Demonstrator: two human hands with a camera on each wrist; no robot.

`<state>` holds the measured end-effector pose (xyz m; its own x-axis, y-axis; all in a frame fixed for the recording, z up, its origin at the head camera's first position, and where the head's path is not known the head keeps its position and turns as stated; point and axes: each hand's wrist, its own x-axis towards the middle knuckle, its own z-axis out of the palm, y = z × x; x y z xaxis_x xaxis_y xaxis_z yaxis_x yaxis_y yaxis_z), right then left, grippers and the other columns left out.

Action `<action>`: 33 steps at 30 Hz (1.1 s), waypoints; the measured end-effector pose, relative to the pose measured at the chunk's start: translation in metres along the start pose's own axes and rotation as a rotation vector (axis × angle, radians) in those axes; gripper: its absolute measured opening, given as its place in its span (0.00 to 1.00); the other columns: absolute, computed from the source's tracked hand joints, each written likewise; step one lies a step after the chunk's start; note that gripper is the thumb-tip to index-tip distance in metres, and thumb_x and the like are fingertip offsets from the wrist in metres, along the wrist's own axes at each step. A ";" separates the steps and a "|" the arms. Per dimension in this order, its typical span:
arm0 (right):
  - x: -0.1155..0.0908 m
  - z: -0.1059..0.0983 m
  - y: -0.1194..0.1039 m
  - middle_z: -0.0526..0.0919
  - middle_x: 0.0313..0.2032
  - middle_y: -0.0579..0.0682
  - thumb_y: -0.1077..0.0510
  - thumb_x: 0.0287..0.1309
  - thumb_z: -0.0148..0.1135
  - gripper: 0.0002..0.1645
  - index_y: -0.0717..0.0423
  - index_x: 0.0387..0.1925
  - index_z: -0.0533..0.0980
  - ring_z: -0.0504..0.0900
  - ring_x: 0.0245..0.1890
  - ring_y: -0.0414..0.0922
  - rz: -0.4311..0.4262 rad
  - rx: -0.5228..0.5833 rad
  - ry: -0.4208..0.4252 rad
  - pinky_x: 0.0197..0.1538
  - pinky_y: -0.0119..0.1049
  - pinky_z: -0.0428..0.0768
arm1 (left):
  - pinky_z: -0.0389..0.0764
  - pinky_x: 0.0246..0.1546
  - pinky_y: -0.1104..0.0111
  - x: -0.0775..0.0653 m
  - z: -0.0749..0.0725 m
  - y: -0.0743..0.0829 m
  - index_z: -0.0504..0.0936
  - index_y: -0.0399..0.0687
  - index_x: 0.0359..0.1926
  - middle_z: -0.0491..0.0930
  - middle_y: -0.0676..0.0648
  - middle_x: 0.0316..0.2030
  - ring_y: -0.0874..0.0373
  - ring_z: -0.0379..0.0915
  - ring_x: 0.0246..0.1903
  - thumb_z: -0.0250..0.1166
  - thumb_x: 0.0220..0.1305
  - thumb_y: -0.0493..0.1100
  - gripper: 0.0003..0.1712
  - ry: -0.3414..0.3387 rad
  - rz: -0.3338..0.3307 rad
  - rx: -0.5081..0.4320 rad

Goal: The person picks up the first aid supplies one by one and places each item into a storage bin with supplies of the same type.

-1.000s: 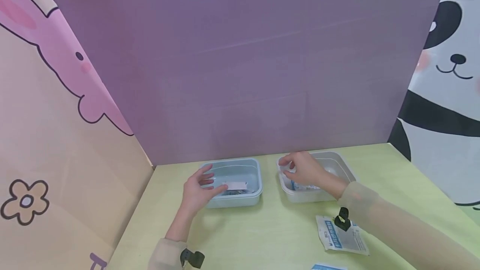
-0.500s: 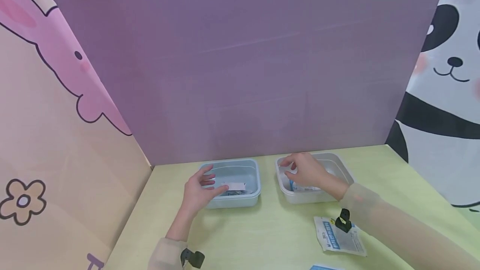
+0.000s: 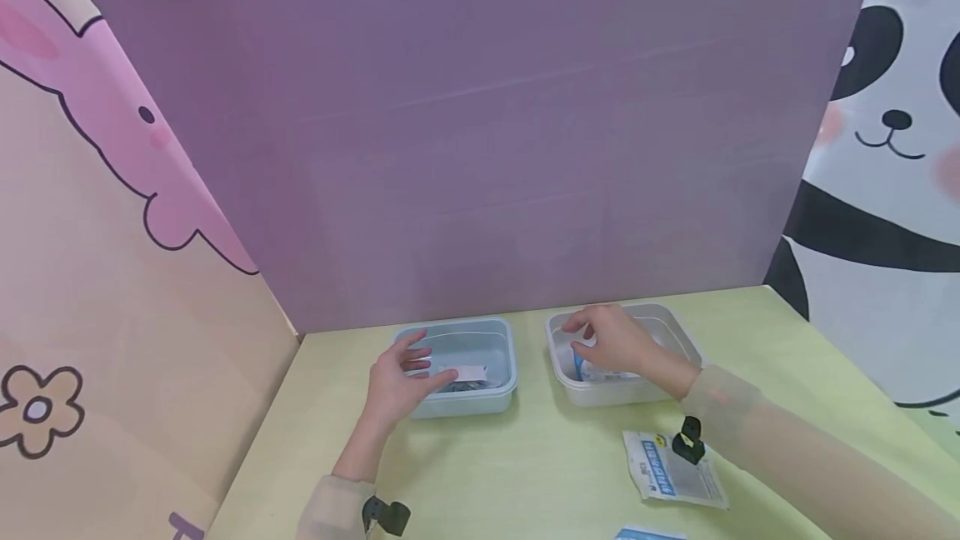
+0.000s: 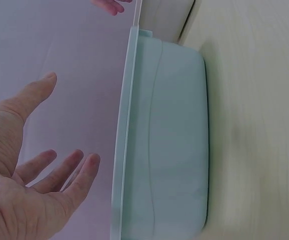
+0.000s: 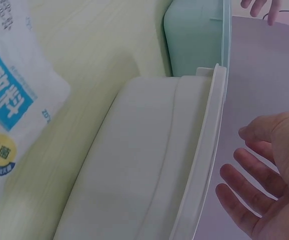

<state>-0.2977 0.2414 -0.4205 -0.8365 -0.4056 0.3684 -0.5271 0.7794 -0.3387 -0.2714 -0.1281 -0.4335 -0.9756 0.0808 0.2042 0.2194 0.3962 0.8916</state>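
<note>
My left hand (image 3: 393, 386) hovers over the left side of a pale blue-green plastic bin (image 3: 498, 401), thumb and fingers spread around nothing. Inside that bin lie a small white item (image 3: 471, 373) and something darker in clear wrapping, too small to identify. Over the white plastic bin (image 3: 611, 394) is my right hand (image 3: 615, 342), its fingers loosely bent with a gap to the thumb. A blue-and-white packet (image 3: 596, 372) shows below it, partly hidden. Both wrist views show the hands above the rims and apart from them: the left hand (image 4: 39, 175) and the right hand (image 5: 269, 175) hold nothing.
A white packet with blue lettering (image 3: 667, 473) lies on the yellow-green table (image 3: 480, 473) in front of the white bin, under the right forearm. Another blue-and-white packet (image 3: 648, 534) is cut off at the bottom edge. A purple partition (image 3: 480, 148) rises behind the bins.
Bins, packets and walls have shifted slightly left in the head view, as the camera turns a little. Both hands keep nearly the same pose, and nothing has been taken or let go.
</note>
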 end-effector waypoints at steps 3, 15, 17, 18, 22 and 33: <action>-0.001 -0.001 0.001 0.92 0.44 0.53 0.64 0.59 0.73 0.13 0.61 0.47 0.88 0.89 0.37 0.50 0.006 0.001 -0.005 0.43 0.42 0.87 | 0.88 0.55 0.54 0.000 0.001 0.001 0.75 0.49 0.74 0.85 0.35 0.60 0.34 0.84 0.58 0.85 0.54 0.46 0.47 -0.001 0.001 0.003; -0.007 -0.004 0.007 0.92 0.44 0.54 0.64 0.59 0.74 0.12 0.59 0.46 0.89 0.88 0.36 0.48 -0.001 -0.010 0.004 0.43 0.41 0.87 | 0.90 0.50 0.57 0.000 0.006 0.002 0.75 0.53 0.75 0.86 0.39 0.60 0.40 0.86 0.55 0.85 0.53 0.47 0.49 -0.015 -0.002 -0.003; -0.008 -0.004 0.007 0.92 0.44 0.54 0.64 0.58 0.75 0.12 0.58 0.45 0.89 0.88 0.36 0.49 -0.001 -0.009 0.010 0.43 0.41 0.87 | 0.90 0.49 0.58 0.000 0.006 0.002 0.75 0.53 0.75 0.86 0.39 0.60 0.42 0.86 0.54 0.85 0.53 0.47 0.49 -0.018 0.002 -0.005; -0.009 -0.004 0.007 0.92 0.44 0.54 0.64 0.59 0.75 0.12 0.58 0.45 0.89 0.88 0.36 0.49 0.000 -0.011 0.011 0.43 0.41 0.87 | 0.90 0.49 0.59 -0.001 0.007 0.001 0.75 0.53 0.75 0.86 0.40 0.60 0.43 0.86 0.53 0.85 0.53 0.48 0.49 -0.020 0.003 -0.004; -0.012 -0.006 0.007 0.92 0.44 0.54 0.63 0.59 0.75 0.12 0.58 0.46 0.88 0.88 0.37 0.50 0.022 -0.015 -0.001 0.42 0.39 0.87 | 0.90 0.47 0.60 -0.001 0.009 0.000 0.75 0.54 0.74 0.87 0.41 0.59 0.49 0.86 0.50 0.85 0.53 0.48 0.49 -0.030 0.000 0.001; -0.017 -0.016 0.010 0.92 0.45 0.53 0.62 0.60 0.74 0.13 0.57 0.47 0.89 0.89 0.38 0.49 0.066 -0.034 0.004 0.43 0.42 0.87 | 0.90 0.48 0.60 -0.001 0.014 0.008 0.75 0.52 0.74 0.87 0.40 0.57 0.44 0.87 0.51 0.86 0.52 0.47 0.49 -0.042 0.043 0.007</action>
<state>-0.2866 0.2633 -0.4165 -0.8685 -0.3515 0.3495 -0.4657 0.8201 -0.3325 -0.2686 -0.1124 -0.4324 -0.9648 0.1364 0.2249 0.2612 0.3974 0.8797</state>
